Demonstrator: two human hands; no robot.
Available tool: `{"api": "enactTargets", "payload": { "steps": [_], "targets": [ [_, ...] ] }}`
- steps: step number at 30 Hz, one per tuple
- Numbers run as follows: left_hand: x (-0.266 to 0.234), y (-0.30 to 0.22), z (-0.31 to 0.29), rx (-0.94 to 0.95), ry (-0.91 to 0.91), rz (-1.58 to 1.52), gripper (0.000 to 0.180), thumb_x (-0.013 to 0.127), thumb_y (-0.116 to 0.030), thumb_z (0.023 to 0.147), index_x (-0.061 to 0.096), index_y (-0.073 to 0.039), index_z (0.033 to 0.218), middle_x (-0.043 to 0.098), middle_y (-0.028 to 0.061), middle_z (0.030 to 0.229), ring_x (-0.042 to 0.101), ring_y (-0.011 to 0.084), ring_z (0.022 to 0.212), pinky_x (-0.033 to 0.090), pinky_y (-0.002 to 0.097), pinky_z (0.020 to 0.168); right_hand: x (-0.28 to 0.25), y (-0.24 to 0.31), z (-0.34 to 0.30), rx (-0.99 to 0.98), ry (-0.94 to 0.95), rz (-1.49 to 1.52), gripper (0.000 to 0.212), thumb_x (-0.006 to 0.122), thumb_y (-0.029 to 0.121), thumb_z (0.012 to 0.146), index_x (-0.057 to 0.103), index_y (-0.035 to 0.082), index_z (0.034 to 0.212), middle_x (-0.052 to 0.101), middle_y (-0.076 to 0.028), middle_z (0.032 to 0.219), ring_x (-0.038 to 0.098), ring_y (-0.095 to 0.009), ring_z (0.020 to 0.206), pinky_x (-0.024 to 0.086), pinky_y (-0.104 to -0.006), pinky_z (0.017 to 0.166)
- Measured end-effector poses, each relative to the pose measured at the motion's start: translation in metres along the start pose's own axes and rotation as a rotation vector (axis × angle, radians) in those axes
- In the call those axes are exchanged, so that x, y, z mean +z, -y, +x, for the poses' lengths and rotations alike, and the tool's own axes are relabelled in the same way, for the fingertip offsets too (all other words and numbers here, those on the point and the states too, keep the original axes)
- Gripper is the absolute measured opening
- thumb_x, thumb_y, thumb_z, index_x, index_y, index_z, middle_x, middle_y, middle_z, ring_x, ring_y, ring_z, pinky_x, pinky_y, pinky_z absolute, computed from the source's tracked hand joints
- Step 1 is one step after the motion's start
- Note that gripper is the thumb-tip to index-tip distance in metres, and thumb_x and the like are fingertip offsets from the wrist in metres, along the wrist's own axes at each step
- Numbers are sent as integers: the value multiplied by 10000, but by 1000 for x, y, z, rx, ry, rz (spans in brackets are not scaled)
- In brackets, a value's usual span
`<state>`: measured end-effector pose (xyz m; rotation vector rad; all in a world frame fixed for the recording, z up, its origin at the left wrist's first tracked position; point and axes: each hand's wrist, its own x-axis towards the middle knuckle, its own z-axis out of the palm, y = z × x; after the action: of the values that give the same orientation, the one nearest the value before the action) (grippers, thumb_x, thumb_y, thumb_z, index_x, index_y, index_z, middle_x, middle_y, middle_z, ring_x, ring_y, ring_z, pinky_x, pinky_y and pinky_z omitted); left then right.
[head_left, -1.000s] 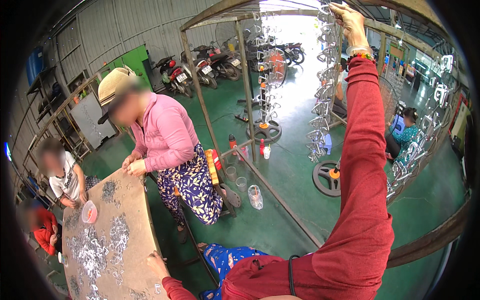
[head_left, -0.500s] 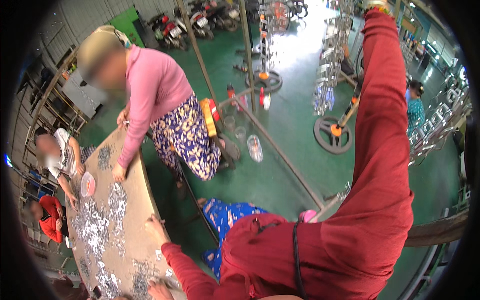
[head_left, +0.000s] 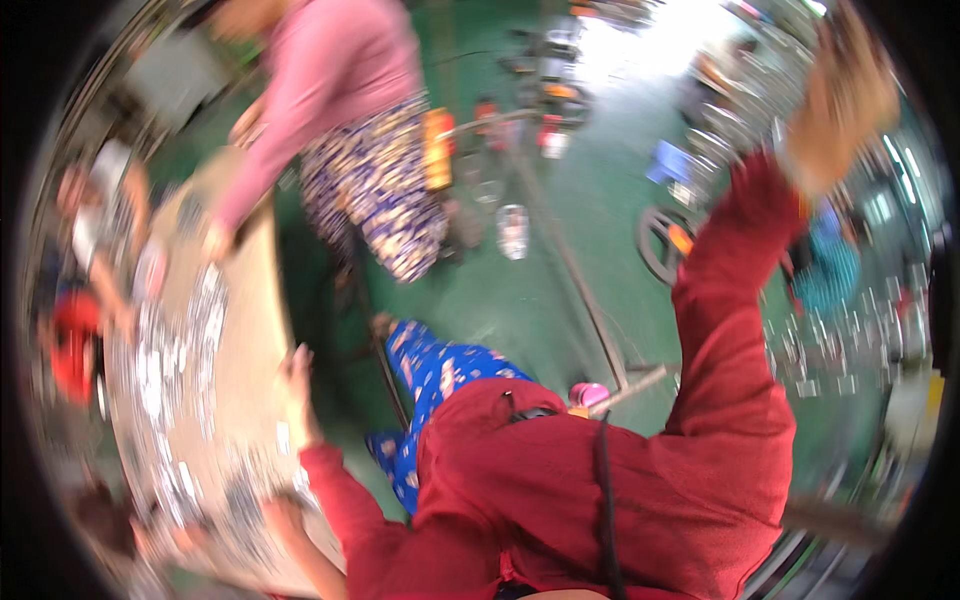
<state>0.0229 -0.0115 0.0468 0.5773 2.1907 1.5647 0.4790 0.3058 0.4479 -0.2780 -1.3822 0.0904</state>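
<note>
My left hand (head_left: 296,392) is at the right edge of the long tan table (head_left: 255,310). Motion blur smears its fingers, so its grip does not show. Small silver metal pieces (head_left: 155,370) lie heaped and scattered on the tabletop left of it. My right hand (head_left: 845,110) is raised at the upper right, far from the table, beside rows of hanging metal parts (head_left: 725,140). It too is badly blurred, and I cannot make out anything held in it.
A person in a pink top (head_left: 345,60) leans over the table's far end; other people sit along its left side. Another person's forearm (head_left: 300,545) reaches in near my left arm. A metal floor frame (head_left: 575,265) and a wheel-shaped base (head_left: 662,245) stand to the right.
My right arm, stretched far out before, is now more bent, and its hand has come into view at upper right. My left hand stays by the table edge. The whole view has shifted and blurred.
</note>
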Motion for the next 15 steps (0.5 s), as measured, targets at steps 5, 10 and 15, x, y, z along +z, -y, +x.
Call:
{"api": "enactTargets", "payload": {
  "steps": [5, 10, 15],
  "targets": [
    [61, -75, -65, 671, 333, 529, 243, 488, -234, 868, 648, -56, 915, 645, 114, 912, 607, 274, 888, 488, 350, 763, 136, 60, -189, 560, 319, 541, 270, 556, -66, 799, 591, -75, 1067, 612, -114, 840, 463, -60, 599, 310, -159, 471],
    [32, -39, -130, 171, 249, 273, 297, 491, -270, 892, 630, -23, 980, 616, 172, 921, 587, 333, 896, 467, 387, 783, 331, 102, -354, 781, 1384, 792, 349, 585, 151, 866, 561, 18, 1188, 652, -51, 887, 541, -49, 725, 420, -160, 585],
    [-17, -16, -176, 49, 164, 167, 290, 500, -255, 900, 634, -11, 982, 624, 165, 937, 600, 310, 891, 466, 369, 789, 466, 116, -522, 228, 1674, 752, 348, 551, 178, 847, 573, 24, 1158, 649, -174, 950, 616, -260, 838, 474, -356, 776]
  ]
}}
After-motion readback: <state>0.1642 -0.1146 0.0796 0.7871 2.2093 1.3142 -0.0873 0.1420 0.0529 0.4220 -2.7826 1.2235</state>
